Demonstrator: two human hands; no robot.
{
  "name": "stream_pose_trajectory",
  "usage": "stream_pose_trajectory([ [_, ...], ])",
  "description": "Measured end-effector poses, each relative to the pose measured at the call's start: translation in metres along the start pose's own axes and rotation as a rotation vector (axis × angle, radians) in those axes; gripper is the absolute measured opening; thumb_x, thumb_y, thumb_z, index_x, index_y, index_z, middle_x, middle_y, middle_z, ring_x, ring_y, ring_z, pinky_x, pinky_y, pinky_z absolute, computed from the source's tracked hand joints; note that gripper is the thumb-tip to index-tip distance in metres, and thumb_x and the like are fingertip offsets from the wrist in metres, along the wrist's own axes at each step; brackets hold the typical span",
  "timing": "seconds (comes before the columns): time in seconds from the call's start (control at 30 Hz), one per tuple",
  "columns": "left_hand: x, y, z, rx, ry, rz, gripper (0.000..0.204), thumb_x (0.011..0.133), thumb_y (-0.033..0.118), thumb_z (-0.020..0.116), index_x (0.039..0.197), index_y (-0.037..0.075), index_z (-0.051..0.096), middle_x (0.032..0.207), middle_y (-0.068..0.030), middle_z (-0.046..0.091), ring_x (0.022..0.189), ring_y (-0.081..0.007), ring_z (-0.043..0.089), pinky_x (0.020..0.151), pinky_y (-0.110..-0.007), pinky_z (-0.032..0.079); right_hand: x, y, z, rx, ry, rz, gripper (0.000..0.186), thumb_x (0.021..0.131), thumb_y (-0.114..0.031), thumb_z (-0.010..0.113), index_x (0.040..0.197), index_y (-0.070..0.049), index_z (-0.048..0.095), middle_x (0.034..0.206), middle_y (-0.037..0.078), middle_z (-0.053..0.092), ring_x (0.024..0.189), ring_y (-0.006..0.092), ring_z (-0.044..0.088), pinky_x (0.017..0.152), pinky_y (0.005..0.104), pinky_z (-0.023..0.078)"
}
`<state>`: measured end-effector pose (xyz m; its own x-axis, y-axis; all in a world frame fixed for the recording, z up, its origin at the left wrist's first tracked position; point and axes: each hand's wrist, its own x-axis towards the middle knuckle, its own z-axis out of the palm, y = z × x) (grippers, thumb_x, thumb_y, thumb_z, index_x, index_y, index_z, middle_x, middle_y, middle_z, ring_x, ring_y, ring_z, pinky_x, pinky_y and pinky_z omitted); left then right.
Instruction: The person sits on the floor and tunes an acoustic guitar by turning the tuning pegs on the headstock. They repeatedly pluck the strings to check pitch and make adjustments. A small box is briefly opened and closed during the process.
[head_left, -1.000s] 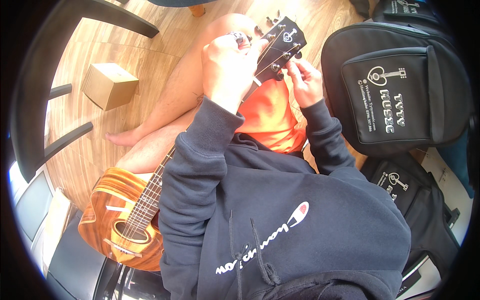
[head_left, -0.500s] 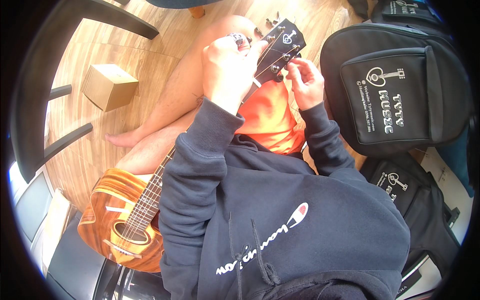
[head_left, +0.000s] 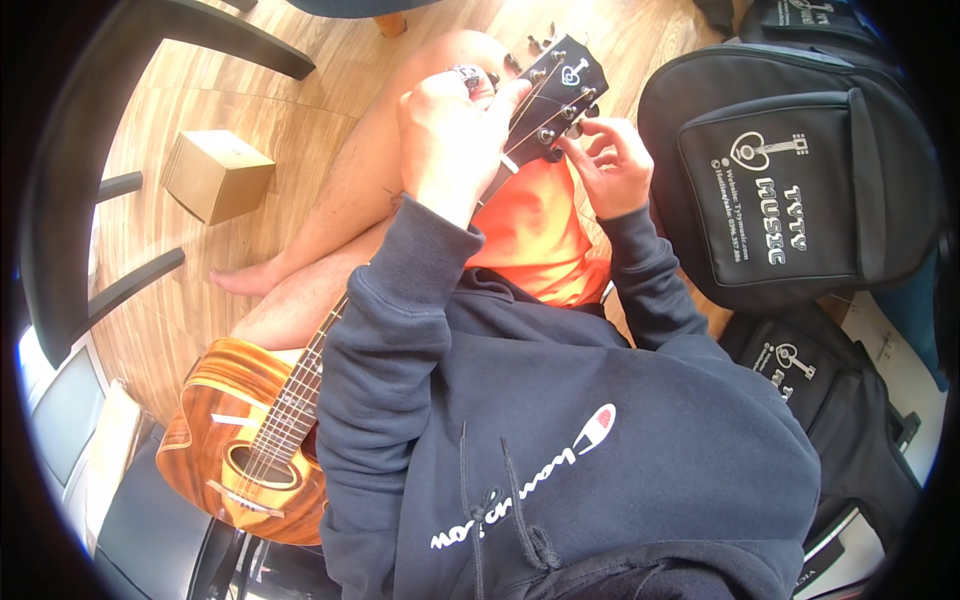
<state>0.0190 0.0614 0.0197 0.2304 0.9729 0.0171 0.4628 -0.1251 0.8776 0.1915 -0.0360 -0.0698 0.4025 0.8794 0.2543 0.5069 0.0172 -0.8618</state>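
Note:
An acoustic guitar with a glossy brown striped body [head_left: 215, 425] lies slantwise, its neck running up and to the right under my left sleeve. Its black headstock [head_left: 572, 95] shows metal posts and dark tuning pegs on both edges. My left hand [head_left: 450, 140], with a ring on a finger, is closed at the headstock's left edge, its thumb along the strings; what the curled fingers press is partly hidden. On the other edge, my right hand [head_left: 612, 165] pinches a tuning peg [head_left: 574, 130] between thumb and forefinger, the remaining fingers curled.
A cardboard box [head_left: 222, 175] sits on the wooden floor [head_left: 290, 120] at the left, near a dark chair frame [head_left: 240, 42]. Black padded bags [head_left: 790, 180] stand close by on the right. My bare legs and orange shorts [head_left: 535, 235] are under the guitar neck.
My right hand's fingers have shifted slightly left and turned about the tuning peg. The headstock and my left hand have moved a little to the left.

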Motion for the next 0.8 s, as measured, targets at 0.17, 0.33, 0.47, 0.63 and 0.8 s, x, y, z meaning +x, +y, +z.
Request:
stream_pose_trajectory([
  [0.17,0.000,-0.002,0.000,-0.005,0.011,0.014,0.037,0.077,0.019,0.080,0.060,-0.001,0.055,0.050,-0.0123,0.051,0.044,-0.0174,0.047,0.049,-0.033,0.043,0.005,0.012,-0.009,0.300,-0.233,0.309,0.017,0.089,-0.010,0.072,0.102,0.001,0.066,0.082,0.004,0.065,0.063,0.0077,0.060,0.050,0.0198,0.047],
  [0.33,0.000,0.001,0.000,0.016,-0.002,0.004,0.036,0.078,0.019,0.080,0.060,-0.001,0.056,0.051,-0.0122,0.052,0.044,-0.0168,0.048,0.049,-0.033,0.044,0.000,0.006,0.000,0.182,-0.030,0.195,0.018,0.091,-0.010,0.069,0.104,0.001,0.065,0.081,0.007,0.068,0.057,0.0049,0.058,0.048,0.0197,0.046],
  [0.47,0.000,-0.001,0.000,0.004,0.015,0.023,0.036,0.077,0.019,0.080,0.060,-0.001,0.055,0.050,-0.0114,0.053,0.044,-0.0160,0.048,0.049,-0.033,0.044,-0.001,-0.003,0.003,-0.061,0.014,-0.032,0.027,0.083,-0.011,0.078,0.106,-0.002,0.067,0.086,0.007,0.069,0.065,0.0066,0.062,0.049,0.0202,0.047],
  [0.63,0.000,-0.001,0.002,-0.010,0.026,0.025,0.040,0.078,0.021,0.081,0.058,0.001,0.052,0.049,-0.0068,0.048,0.045,-0.0127,0.044,0.047,-0.031,0.040,0.008,0.005,-0.010,0.465,-0.273,0.629,0.020,0.093,-0.017,0.068,0.104,0.000,0.065,0.079,0.003,0.067,0.064,0.0074,0.061,0.054,0.0207,0.047],
  [0.8,0.000,-0.001,0.003,-0.044,0.055,0.021,0.048,0.079,0.023,0.082,0.054,0.004,0.045,0.047,0.0016,0.038,0.047,-0.0057,0.035,0.044,-0.027,0.034,0.001,-0.008,-0.002,-0.177,0.017,-0.021,0.022,0.086,-0.013,0.076,0.103,-0.002,0.067,0.082,0.008,0.069,0.067,0.0118,0.066,0.056,0.0247,0.053],
])
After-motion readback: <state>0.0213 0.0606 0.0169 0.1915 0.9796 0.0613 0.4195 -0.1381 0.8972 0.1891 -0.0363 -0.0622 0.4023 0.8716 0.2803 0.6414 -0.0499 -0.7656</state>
